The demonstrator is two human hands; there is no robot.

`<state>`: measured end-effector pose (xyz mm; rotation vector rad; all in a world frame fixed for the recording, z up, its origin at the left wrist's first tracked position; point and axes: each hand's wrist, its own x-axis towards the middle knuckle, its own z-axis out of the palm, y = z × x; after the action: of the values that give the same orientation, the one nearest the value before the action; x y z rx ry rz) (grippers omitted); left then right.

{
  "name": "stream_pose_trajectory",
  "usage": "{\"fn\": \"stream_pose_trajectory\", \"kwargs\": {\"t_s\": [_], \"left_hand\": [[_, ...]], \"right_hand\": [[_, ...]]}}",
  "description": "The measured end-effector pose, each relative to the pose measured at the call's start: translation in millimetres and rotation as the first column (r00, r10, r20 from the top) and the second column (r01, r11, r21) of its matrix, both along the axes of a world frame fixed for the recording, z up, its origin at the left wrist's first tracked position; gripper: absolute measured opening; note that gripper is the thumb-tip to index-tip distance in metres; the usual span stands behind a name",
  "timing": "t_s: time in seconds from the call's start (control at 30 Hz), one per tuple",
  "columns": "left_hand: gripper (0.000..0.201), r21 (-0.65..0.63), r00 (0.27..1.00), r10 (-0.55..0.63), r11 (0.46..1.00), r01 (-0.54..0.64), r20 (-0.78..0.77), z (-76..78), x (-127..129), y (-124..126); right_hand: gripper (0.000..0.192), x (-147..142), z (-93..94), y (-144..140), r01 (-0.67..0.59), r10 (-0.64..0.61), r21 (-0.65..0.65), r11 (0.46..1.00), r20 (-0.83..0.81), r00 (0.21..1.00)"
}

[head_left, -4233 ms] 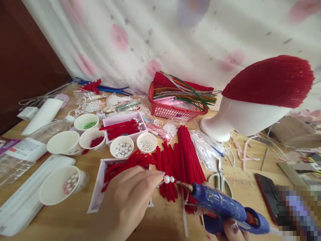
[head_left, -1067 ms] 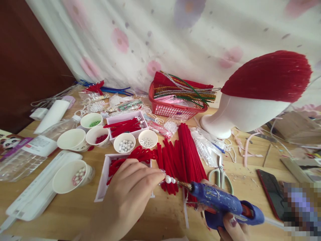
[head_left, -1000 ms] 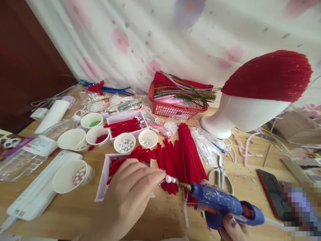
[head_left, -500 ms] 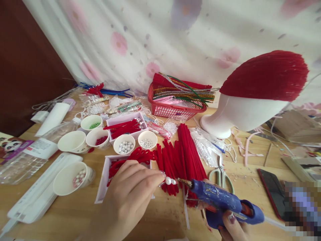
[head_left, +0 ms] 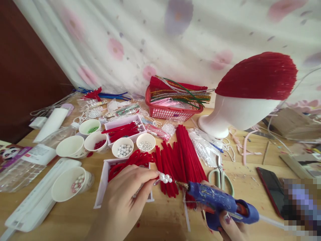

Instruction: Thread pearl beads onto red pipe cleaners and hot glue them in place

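White shiny pearl beads (head_left: 165, 178) sit in a tiny bunch — round and glossy — pinched at the fingertips of the left hand (head_left: 127, 197), above the red fuzzy sticks (head_left: 180, 160). Just beside them is the tip of a blue glue gun (head_left: 220, 205), gripped tight by the right hand (head_left: 232, 228) — near the scissors (head_left: 221, 177).

Surface: wooden table (head_left: 165, 224), carrying craft supplies.
Centre: lying red pipe cleaners (head_left: 184, 157), scissors (head_left: 220, 177).
Left: standing paper cups (head_left: 69, 147).
Rear: sitting red basket (head_left: 170, 112), mannequin head (head_left: 240, 112).
Right: lying phone (head_left: 269, 190).
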<state>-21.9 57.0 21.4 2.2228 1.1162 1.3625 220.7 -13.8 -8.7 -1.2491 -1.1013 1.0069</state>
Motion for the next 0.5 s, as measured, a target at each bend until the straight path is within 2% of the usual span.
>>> {"fn": "stream_pose_trajectory", "kwargs": {"t_s": [0.23, 0.4, 0.5], "left_hand": [[0.016, 0.026, 0.999, -0.023, 0.999, 0.022, 0.03, 1.2, 2, 2], [0.017, 0.017, 0.999, -0.019, 1.0, 0.018, 0.035, 1.6, 2, 2], [0.019, 0.013, 0.999, -0.009, 1.0, 0.008, 0.038, 1.3, 2, 1]], "right_hand": [[0.048, -3, 2.8, -6, 0.037, -0.037, -0.048, 0.998, 0.005, 0.999], [0.046, 3, -8.2, -17, 0.188, -0.187, -0.1, 0.977, 0.017, 0.982], [0.048, 1, -7.2, -14, 0.141, -0.143, -0.105, 0.984, -0.008, 0.99]]}}
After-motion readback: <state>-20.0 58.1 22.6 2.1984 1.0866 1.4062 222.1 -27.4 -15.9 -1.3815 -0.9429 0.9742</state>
